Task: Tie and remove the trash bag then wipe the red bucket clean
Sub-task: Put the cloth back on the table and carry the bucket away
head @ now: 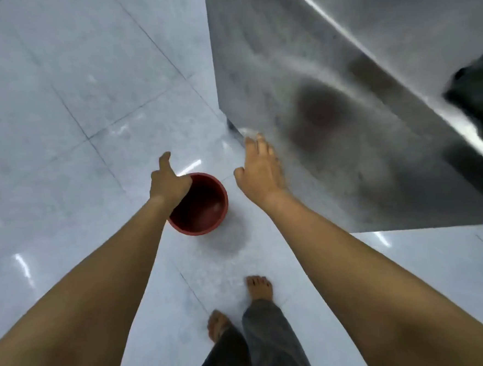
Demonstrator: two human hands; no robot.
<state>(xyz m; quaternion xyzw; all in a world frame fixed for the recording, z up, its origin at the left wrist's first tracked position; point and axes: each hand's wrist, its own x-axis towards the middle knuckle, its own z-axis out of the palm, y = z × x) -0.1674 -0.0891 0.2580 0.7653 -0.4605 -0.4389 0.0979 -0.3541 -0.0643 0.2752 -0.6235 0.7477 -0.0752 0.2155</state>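
The red bucket (205,211) stands upright on the pale tiled floor, with no bag inside it. My left hand (168,182) hovers over its left rim, fingers curled under and thumb sticking up; whether it touches the rim I cannot tell. My right hand (261,170) is spread flat with fingers apart, to the right of the bucket, in front of the steel panel, holding nothing. A dark green-black bag (477,92) lies on the steel surface at the far right edge, blurred.
A large stainless-steel counter (342,90) fills the upper right, its side panel dropping to the floor just right of the bucket. Glossy grey floor tiles (59,124) stretch left and ahead. My bare feet (259,288) stand below the bucket.
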